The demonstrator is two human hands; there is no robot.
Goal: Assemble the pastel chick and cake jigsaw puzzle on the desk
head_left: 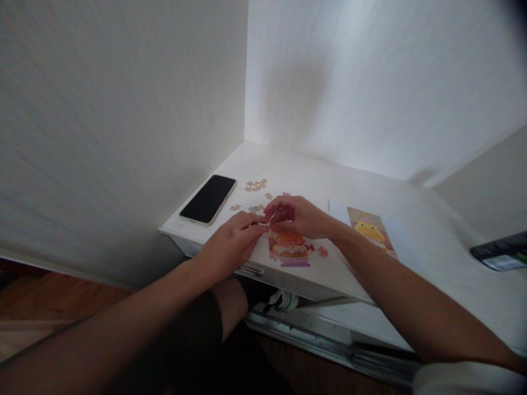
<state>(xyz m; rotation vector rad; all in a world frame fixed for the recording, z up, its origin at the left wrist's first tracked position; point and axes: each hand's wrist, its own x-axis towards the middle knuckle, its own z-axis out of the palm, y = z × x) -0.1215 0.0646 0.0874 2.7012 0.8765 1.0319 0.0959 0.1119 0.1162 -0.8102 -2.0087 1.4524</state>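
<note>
A partly joined jigsaw puzzle point(289, 247) with an orange and pink picture lies near the front edge of the white tabletop. My left hand point(236, 238) is at its left side, thumb and fingers closed toward the puzzle's upper left corner. Over the puzzle's top edge, my right hand point(298, 215) curls in a pinch, its fingertips meeting those of the left. Whatever small thing lies between the fingertips is too hidden to name. Loose puzzle pieces point(256, 185) lie beyond the hands, and a pink piece point(322, 252) sits right of the puzzle.
A phone point(208, 199) with a dark screen lies at the left edge of the tabletop point(280, 162). Under my right forearm is a sheet with a yellow character picture point(369, 230). A black object with a label point(500, 252) is at far right. White walls enclose the back and left.
</note>
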